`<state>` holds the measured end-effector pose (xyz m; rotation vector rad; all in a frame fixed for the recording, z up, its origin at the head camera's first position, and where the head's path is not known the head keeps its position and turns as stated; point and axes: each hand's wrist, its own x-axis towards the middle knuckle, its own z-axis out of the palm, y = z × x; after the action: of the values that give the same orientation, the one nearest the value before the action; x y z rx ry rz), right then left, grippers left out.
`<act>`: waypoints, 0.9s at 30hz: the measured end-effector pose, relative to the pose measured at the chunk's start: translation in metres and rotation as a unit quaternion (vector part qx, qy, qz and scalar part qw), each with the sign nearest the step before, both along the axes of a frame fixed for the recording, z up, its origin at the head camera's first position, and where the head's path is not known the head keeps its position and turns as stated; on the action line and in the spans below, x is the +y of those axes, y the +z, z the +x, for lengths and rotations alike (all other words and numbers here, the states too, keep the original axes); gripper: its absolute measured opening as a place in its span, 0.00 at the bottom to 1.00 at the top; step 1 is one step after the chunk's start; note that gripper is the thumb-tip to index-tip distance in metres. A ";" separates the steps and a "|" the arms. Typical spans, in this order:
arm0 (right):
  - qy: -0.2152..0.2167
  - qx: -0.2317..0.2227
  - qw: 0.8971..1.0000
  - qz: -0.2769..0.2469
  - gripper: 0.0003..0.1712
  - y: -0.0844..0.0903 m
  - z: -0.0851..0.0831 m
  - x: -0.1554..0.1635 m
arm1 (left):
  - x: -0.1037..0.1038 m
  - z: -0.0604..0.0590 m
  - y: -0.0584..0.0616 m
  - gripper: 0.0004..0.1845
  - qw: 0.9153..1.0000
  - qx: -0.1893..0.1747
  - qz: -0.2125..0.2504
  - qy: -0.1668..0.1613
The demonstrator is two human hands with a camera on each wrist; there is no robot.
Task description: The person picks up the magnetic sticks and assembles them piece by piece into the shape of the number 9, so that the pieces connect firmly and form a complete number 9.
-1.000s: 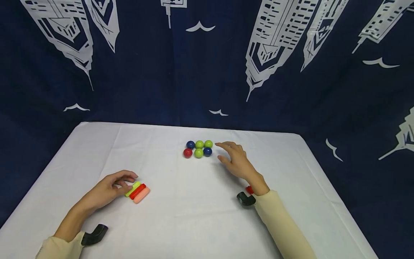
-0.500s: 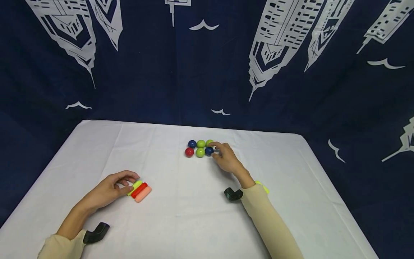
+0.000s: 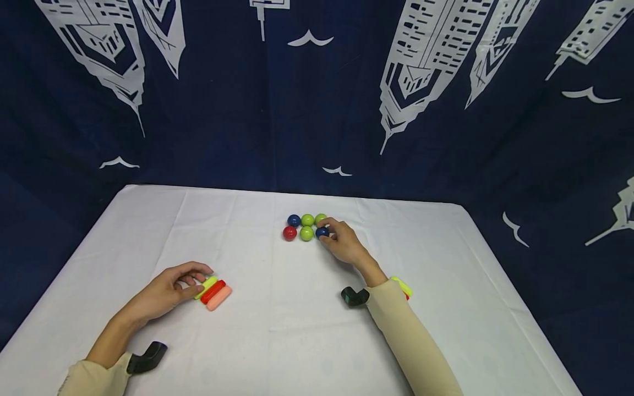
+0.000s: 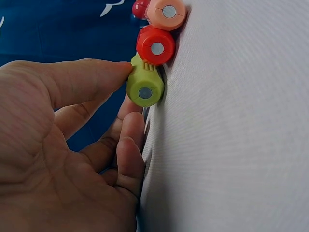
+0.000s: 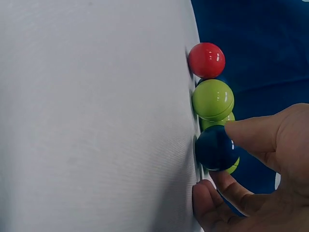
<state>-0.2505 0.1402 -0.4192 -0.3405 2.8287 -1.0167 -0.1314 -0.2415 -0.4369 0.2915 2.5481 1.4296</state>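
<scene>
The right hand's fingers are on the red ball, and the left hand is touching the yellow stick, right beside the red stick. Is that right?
Not quite: the right hand has its fingers on a dark blue ball, as the right wrist view shows. The left hand is indeed touching the yellow stick, right beside the red stick.

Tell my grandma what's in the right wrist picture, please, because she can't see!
A right hand pinches a dark blue ball between its fingers. Above it in the picture are a green ball and a red ball, with bits of other balls peeking out behind. White cloth fills the left side, and blue cloth shows behind.
</scene>
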 end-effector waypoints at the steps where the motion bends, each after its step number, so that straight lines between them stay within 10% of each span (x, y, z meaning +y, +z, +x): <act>1: 0.000 0.003 1.000 0.003 0.17 0.000 0.000 0.000 | 0.000 0.000 0.000 0.15 1.000 0.000 -0.001 0.000; 27: 0.114 0.042 0.993 0.003 0.17 0.014 0.059 0.036 | 0.003 0.001 0.003 0.17 0.998 0.028 -0.052 0.009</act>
<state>-0.1920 0.1760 -0.4048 -0.7041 2.7819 -0.9659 -0.1302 -0.2384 -0.4339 0.2962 2.6672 1.3061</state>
